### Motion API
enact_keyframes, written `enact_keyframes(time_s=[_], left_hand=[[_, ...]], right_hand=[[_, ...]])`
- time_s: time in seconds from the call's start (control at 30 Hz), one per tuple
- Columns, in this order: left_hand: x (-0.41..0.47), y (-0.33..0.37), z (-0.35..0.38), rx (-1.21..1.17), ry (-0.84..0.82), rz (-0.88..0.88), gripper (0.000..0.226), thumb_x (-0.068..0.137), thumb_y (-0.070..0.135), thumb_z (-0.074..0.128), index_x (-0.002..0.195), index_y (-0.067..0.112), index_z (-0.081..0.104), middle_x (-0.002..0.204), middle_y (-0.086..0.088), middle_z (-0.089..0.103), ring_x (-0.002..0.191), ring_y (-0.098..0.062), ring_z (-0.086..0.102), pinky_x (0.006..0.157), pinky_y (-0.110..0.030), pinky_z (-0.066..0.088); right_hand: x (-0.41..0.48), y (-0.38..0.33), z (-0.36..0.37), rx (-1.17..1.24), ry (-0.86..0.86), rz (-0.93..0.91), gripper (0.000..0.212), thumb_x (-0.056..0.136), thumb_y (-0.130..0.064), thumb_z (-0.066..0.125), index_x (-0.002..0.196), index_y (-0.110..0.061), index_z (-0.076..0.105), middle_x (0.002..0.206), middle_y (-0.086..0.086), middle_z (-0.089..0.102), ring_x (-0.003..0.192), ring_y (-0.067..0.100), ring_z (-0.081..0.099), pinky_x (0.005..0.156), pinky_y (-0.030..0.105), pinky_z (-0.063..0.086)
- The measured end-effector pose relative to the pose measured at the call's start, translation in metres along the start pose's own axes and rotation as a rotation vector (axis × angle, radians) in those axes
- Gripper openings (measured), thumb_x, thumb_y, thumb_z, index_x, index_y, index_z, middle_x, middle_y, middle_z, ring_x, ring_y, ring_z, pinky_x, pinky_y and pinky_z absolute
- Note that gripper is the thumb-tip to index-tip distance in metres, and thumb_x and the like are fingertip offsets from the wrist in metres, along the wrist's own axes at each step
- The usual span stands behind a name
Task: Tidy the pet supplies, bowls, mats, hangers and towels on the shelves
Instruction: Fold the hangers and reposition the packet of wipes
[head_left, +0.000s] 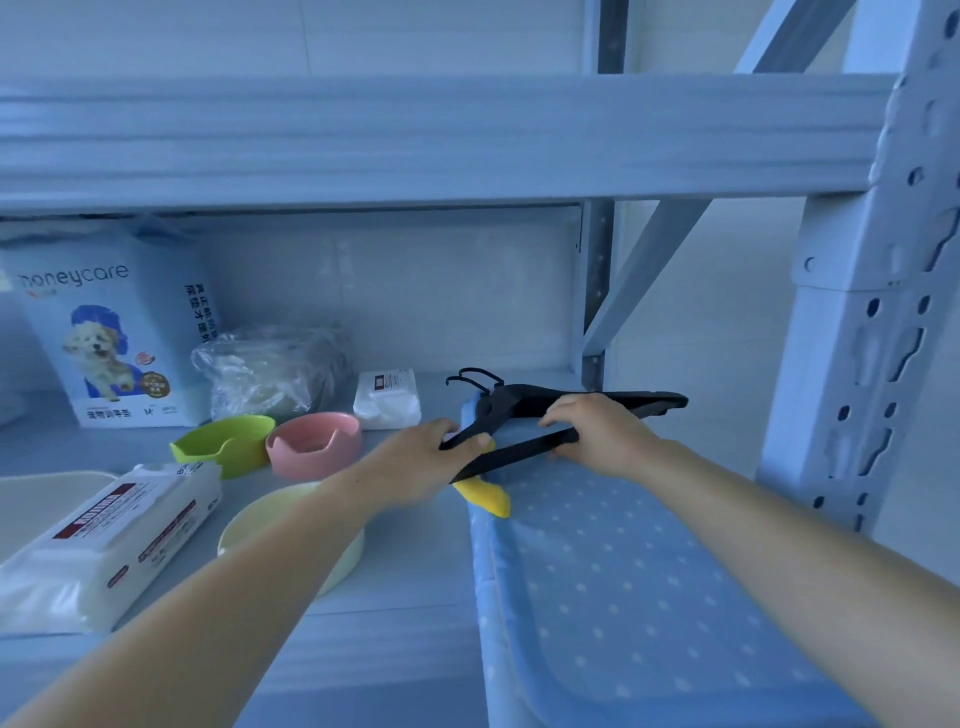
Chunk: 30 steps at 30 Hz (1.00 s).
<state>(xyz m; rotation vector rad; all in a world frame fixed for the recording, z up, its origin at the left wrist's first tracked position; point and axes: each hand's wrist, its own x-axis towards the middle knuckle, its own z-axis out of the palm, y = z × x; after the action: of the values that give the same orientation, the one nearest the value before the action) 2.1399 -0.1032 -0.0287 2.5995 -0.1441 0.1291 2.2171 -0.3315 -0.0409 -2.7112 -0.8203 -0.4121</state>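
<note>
While left hand (415, 460) grips hangers (613, 401), yellow item (487, 496) half-hidden

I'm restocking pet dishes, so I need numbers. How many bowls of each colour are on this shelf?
green bowl: 1
pink bowl: 1
pale yellow bowl: 1
Total: 3

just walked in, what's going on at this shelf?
A person holds a bundle of black hangers with both hands, left hand on the lower arms, right hand on the bar, over the blue dotted mat at the right of the shelf. A yellow item lies at the mat's edge beneath them. Green bowl, pink bowl and pale yellow bowl sit to the left, a pet-pad bag behind.
</note>
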Motion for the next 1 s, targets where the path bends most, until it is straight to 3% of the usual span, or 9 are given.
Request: enact_keyframes(time_s=[0.03,0.1,0.17,0.23,0.33,0.63,0.77,0.87,1.0], left_hand=[[-0.004,-0.002,-0.002,-0.006,0.018,-0.015,0.047,0.086,0.066,0.034,0.111,0.031,0.053,0.097,0.01,0.063,0.078,-0.009,0.054,0.058,-0.015,0.034],[-0.009,-0.008,-0.009,-0.038,0.048,-0.015,0.037,0.087,0.064,0.033,0.093,0.036,0.057,0.075,0.015,0.066,0.065,-0.001,0.055,0.052,-0.01,0.035],[-0.013,-0.014,-0.016,-0.065,0.066,0.01,0.039,0.09,0.059,0.034,0.081,0.03,0.058,0.065,0.015,0.063,0.064,-0.001,0.056,0.06,-0.008,0.039],[-0.011,-0.022,-0.022,-0.004,0.076,0.016,0.045,0.093,0.055,0.031,0.094,0.021,0.061,0.09,0.007,0.066,0.091,-0.012,0.058,0.084,-0.025,0.042],[-0.001,-0.031,-0.027,-0.006,0.039,0.039,0.044,0.097,0.045,0.032,0.1,0.01,0.057,0.113,-0.013,0.062,0.107,-0.027,0.055,0.094,-0.036,0.04],[0.045,-0.061,-0.042,-0.018,-0.105,0.317,0.026,0.093,0.034,0.05,0.117,0.029,0.06,0.115,0.015,0.059,0.104,-0.007,0.057,0.091,-0.023,0.042],[0.068,-0.073,-0.051,0.046,-0.128,0.498,0.026,0.091,0.024,0.056,0.117,0.027,0.06,0.116,0.014,0.06,0.1,-0.006,0.058,0.083,-0.013,0.04],[0.081,-0.079,-0.052,0.073,-0.167,0.615,0.028,0.089,0.021,0.06,0.116,0.027,0.06,0.115,0.014,0.058,0.097,-0.003,0.055,0.072,0.001,0.035],[0.091,-0.085,-0.047,0.124,-0.201,0.713,0.03,0.087,0.023,0.062,0.117,0.025,0.059,0.116,0.009,0.059,0.1,-0.008,0.057,0.083,-0.017,0.041]], right_hand=[[-0.002,0.0,-0.001,0.015,0.004,-0.007,0.041,0.079,-0.027,0.072,0.118,-0.017,0.062,0.125,-0.005,0.057,0.114,0.015,0.051,0.096,0.027,0.039],[-0.007,0.0,-0.003,0.047,0.026,-0.017,0.042,0.079,-0.03,0.073,0.118,-0.019,0.062,0.125,-0.006,0.058,0.114,0.014,0.052,0.096,0.027,0.039],[-0.012,-0.004,-0.004,0.065,0.047,-0.017,0.04,0.08,-0.03,0.071,0.118,-0.02,0.062,0.124,-0.007,0.058,0.115,0.013,0.052,0.098,0.028,0.039],[-0.014,-0.01,-0.003,0.063,0.046,-0.012,0.037,0.082,-0.029,0.069,0.118,-0.02,0.062,0.123,-0.006,0.059,0.114,0.013,0.052,0.097,0.027,0.039],[-0.013,-0.024,-0.001,0.053,0.016,-0.011,0.036,0.083,-0.026,0.068,0.118,-0.018,0.062,0.121,-0.006,0.061,0.113,0.013,0.053,0.094,0.023,0.039],[0.0,-0.053,-0.007,0.09,-0.106,0.223,0.037,0.081,-0.009,0.052,0.109,-0.028,0.066,0.099,-0.022,0.058,0.098,0.0,0.056,0.087,0.019,0.044],[0.01,-0.065,-0.001,0.114,0.001,0.32,0.024,0.085,-0.017,0.053,0.1,-0.029,0.069,0.095,-0.019,0.064,0.092,0.001,0.059,0.074,0.01,0.04],[0.02,-0.078,0.008,0.107,0.052,0.362,0.014,0.086,-0.028,0.057,0.087,-0.026,0.071,0.086,-0.016,0.068,0.085,0.004,0.062,0.076,0.019,0.047],[0.028,-0.092,0.018,0.037,0.053,0.487,0.042,0.088,-0.046,0.054,0.066,-0.01,0.062,0.056,-0.004,0.049,0.054,0.015,0.045,0.054,0.026,0.035]])
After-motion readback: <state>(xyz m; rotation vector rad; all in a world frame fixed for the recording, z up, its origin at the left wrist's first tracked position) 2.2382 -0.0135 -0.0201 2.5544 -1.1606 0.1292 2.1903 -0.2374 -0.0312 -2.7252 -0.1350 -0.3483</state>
